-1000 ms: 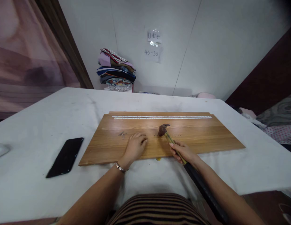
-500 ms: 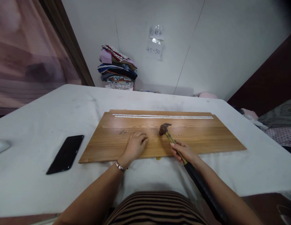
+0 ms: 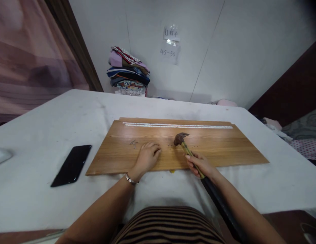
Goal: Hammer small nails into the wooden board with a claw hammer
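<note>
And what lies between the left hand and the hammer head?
In the head view, a stretch of wooden board with small dark specks near the hammer head; nothing loose shows between it and the left hand.

brown hammer head [image 3: 179,139]; brown wood-grained board [image 3: 219,145]; black phone [image 3: 71,166]

Free rm at board [image 3: 239,149] R end; hammer head [image 3: 178,139], L hand [image 3: 148,155] mid-board.

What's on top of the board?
On the board: two white strips, small nails, dark dots and the left hand. The right hand holds the hammer partly over it. Anything beneath the left hand or hammer is covered.
</note>
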Tool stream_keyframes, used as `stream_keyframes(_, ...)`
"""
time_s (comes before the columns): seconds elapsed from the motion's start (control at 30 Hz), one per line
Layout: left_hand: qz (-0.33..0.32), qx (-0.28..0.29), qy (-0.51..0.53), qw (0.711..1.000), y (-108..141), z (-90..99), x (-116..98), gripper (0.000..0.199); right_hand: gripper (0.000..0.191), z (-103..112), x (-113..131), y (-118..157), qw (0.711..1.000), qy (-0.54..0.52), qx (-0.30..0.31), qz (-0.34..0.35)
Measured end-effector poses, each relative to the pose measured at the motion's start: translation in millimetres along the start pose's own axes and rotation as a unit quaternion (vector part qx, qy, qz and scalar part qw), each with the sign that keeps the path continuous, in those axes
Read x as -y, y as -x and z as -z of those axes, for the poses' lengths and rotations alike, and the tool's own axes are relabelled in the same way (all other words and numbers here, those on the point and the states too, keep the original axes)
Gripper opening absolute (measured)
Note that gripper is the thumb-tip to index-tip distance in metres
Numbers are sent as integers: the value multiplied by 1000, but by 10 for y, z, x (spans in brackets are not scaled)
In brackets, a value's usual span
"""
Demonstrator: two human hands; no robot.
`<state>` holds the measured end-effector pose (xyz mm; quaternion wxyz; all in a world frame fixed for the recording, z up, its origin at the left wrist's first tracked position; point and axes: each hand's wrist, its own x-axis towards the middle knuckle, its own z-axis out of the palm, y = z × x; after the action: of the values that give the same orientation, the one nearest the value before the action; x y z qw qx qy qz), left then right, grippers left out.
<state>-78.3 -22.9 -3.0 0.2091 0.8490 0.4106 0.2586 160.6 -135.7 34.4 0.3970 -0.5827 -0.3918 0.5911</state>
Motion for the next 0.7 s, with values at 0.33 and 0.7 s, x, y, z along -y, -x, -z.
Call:
stream_keyframes(0.33, -2, 0, -2, 1000, -5, -18, 18, 17, 49, -2, 14, -10, 1000, 9, 5, -9)
stream_keyframes(0.7, -9, -4, -9, 1000, -10, -17, 18, 17, 49, -12, 53, -7, 1000, -8, -4, -1)
